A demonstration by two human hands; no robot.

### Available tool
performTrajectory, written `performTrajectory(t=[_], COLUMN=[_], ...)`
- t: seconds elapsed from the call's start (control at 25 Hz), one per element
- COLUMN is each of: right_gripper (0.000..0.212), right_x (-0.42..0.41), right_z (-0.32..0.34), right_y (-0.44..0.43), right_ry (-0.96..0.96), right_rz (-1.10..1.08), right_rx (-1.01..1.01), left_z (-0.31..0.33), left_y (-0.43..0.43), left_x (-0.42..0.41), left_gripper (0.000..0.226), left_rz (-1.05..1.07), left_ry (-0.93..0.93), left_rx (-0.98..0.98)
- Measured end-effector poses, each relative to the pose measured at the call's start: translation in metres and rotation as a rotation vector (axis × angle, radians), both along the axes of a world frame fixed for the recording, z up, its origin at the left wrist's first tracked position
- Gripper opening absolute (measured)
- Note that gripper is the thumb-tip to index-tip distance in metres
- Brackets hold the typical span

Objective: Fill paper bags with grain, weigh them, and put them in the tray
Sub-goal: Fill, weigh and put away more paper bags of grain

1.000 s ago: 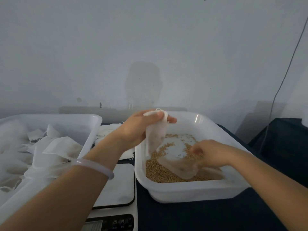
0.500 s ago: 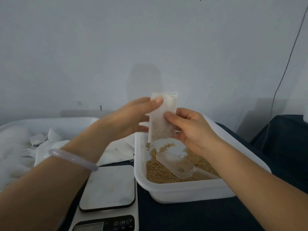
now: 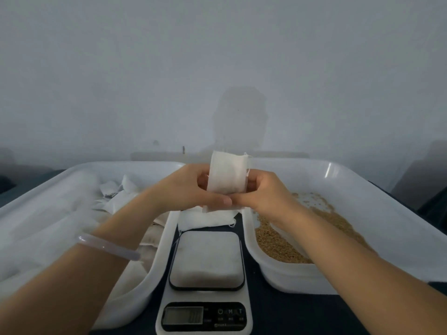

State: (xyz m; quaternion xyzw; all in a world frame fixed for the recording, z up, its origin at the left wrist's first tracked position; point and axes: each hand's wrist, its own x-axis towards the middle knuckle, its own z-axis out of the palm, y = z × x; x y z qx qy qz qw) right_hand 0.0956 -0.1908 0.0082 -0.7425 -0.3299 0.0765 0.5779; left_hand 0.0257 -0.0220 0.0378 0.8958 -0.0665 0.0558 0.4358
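A small white paper bag (image 3: pixel 227 177) stands upright in the air above the gap between two tubs. My left hand (image 3: pixel 191 189) pinches its left side and my right hand (image 3: pixel 263 192) pinches its right side, thumbs meeting near the bag's lower edge. Brown grain (image 3: pixel 273 243) lies in the white tub (image 3: pixel 362 184) on the right; my right forearm hides part of it. The white tray (image 3: pixel 48 189) on the left holds several white bags (image 3: pixel 125 189). A white kitchen scale (image 3: pixel 205 259) with a bare pan sits between them.
Loose flat bags (image 3: pixel 208 218) lie on the dark tabletop just behind the scale. A pale wall runs close behind both tubs. A bracelet (image 3: pixel 108 245) circles my left wrist. Dark cloth (image 3: pixel 430 204) shows at the far right.
My right hand left the scoop in the grain and came up to the bag. Both hands now hold the bag centred over the scale, and the view has shifted left.
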Motion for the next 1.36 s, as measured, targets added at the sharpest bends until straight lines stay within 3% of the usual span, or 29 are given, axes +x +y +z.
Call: performTrajectory(t=[0.12, 0.2, 0.28, 0.44, 0.56, 0.68, 0.96, 1.12, 1.36], right_gripper=[0.034, 0.022, 0.009, 0.028, 0.048, 0.050, 0.039, 0.034, 0.030], right_x=[0.000, 0.000, -0.002, -0.005, -0.005, -0.005, -0.010, -0.008, -0.008], right_z=[-0.009, -0.011, -0.011, -0.016, -0.020, -0.018, -0.017, -0.017, -0.016], right_y=[0.012, 0.011, 0.011, 0.016, 0.018, 0.017, 0.019, 0.019, 0.020], right_ry=[-0.093, -0.079, -0.085, -0.245, -0.313, -0.361, -0.529, -0.504, -0.470], right_rz=[0.032, 0.088, 0.111, 0.092, 0.095, 0.097, 0.089, 0.081, 0.079], right_rx=[-0.129, -0.197, -0.258, -0.511, -0.608, -0.691, -0.808, -0.816, -0.787], left_z=[-0.013, -0.020, -0.024, -0.030, -0.033, -0.033, -0.037, -0.036, -0.036], left_y=[0.010, 0.017, 0.017, 0.015, 0.015, 0.010, 0.005, 0.003, 0.005], left_x=[-0.003, -0.003, -0.003, 0.000, 0.000, -0.001, -0.002, -0.001, -0.002], left_gripper=[0.025, 0.017, 0.027, 0.016, 0.027, 0.029, 0.026, 0.032, 0.021], left_rz=[0.081, 0.153, 0.185, 0.116, 0.115, 0.139, 0.110, 0.133, 0.135], left_ry=[-0.017, 0.020, 0.070, 0.154, 0.216, 0.191, 0.197, 0.164, 0.099], left_rx=[0.017, 0.117, 0.244, 0.430, 0.535, 0.604, 0.611, 0.632, 0.618])
